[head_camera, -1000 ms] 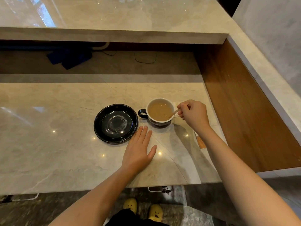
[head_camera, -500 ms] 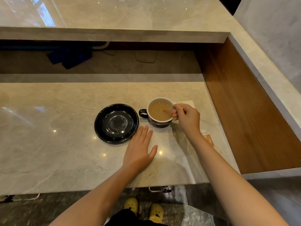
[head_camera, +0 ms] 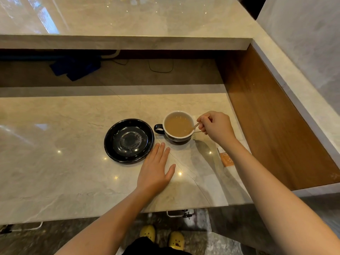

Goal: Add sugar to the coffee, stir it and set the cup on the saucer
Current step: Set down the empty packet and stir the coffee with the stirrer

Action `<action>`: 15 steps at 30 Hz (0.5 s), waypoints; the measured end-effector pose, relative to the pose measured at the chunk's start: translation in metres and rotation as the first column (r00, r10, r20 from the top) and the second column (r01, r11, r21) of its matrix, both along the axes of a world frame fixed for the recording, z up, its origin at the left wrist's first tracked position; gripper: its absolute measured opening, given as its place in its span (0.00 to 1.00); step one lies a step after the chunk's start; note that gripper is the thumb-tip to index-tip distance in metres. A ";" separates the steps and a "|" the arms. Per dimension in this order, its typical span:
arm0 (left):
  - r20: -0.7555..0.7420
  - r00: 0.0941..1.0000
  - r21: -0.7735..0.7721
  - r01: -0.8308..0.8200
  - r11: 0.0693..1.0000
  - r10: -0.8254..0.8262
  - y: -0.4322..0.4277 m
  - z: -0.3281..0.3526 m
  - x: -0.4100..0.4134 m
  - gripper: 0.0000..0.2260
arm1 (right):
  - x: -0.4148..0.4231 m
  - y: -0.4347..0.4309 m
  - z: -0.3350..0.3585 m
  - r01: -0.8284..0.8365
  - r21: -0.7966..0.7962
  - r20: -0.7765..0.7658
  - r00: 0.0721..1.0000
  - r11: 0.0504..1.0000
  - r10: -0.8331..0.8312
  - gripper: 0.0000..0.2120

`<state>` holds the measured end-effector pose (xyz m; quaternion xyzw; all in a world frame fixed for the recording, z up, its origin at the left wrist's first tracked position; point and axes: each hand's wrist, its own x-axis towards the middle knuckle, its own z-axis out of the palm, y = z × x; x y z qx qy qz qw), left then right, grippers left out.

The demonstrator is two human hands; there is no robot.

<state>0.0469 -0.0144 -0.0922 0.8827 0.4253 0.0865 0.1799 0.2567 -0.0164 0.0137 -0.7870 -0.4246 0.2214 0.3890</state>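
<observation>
A cup [head_camera: 179, 126] of milky coffee sits on a pale marble counter [head_camera: 64, 172], its dark handle turned toward an empty black saucer [head_camera: 128, 141] just beside it; the two are close but apart. A thin wooden stirrer [head_camera: 195, 126] slants over the rim on the side away from the handle, its lower end dipped in the drink. The right hand [head_camera: 215, 127] pinches the stick's upper end between thumb and fingertips, the other fingers curled in. The left hand [head_camera: 156, 170] lies flat and open on the counter, fingers together, tips near the saucer's edge and the foot of the cup, holding nothing. An orange packet [head_camera: 226, 157], apparently the sugar sachet, rests on the counter partly under the right forearm.

The stirring looks to be the step in hand, with the move to the saucer not yet made. The coffee stands high in the cup, so small, slow circles kept well inside the rim would serve best, and the stick should be let drip before it is lifted clear. The free left hand is well placed to steady the cup at its handle.
</observation>
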 end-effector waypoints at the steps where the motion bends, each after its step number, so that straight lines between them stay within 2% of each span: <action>1: -0.001 1.000 0.000 0.000 1.000 0.000 0.000 0.000 0.000 0.29 | 0.001 0.001 0.002 -0.009 0.002 0.062 0.998 1.000 0.009 0.11; 6: -0.005 1.000 -0.012 -0.006 1.000 0.006 0.000 0.000 -0.001 0.29 | -0.003 0.001 0.008 -0.065 0.036 0.259 0.964 0.997 0.054 0.11; 15: -0.002 1.000 -0.002 -0.006 1.000 0.006 0.000 -0.002 -0.001 0.29 | -0.003 -0.002 0.018 -0.117 0.117 0.349 0.934 0.986 0.069 0.11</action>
